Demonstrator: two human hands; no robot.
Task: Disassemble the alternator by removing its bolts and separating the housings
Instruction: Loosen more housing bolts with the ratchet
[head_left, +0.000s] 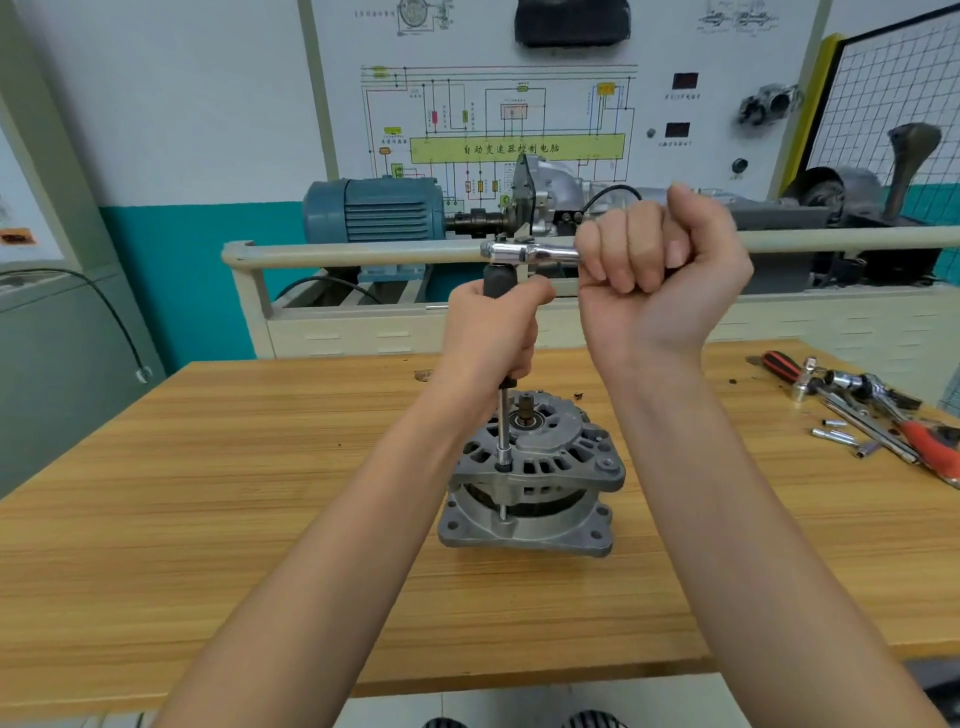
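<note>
A grey alternator stands upright on the wooden table, shaft end up. A long extension bar with a socket sits on a bolt at the left rim of the upper housing. My left hand grips the black handle of that bar. A chrome ratchet is attached on top of the bar, lying level. My right hand grips the ratchet's handle, fist closed round it.
Loose tools lie at the table's right edge: sockets, extension bars, a red-handled ratchet. Behind the table stands a training rig with a blue motor, a rail and a wiring board.
</note>
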